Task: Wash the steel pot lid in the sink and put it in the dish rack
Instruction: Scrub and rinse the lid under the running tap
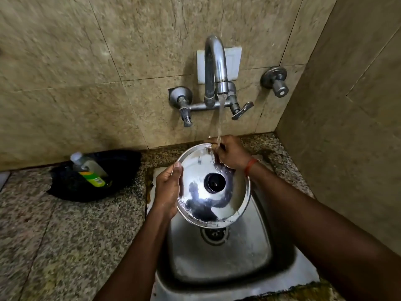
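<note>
The round steel pot lid (195, 170), with a black knob at its middle, is held tilted above the steel sink (219, 259). My left hand (167, 190) grips the lid's left rim, thumb on top. My right hand (232, 152) is at the lid's far right rim, fingers curled on the edge under the stream. Water runs from the wall tap (217, 68) onto that edge and my right fingers. No dish rack is in view.
A black bowl (121, 170) holding a plastic bottle with a green-yellow label (91, 170) sits on the granite counter (65, 235) left of the sink. Two tap handles and a separate valve (276, 80) jut from the tiled wall. A side wall stands close on the right.
</note>
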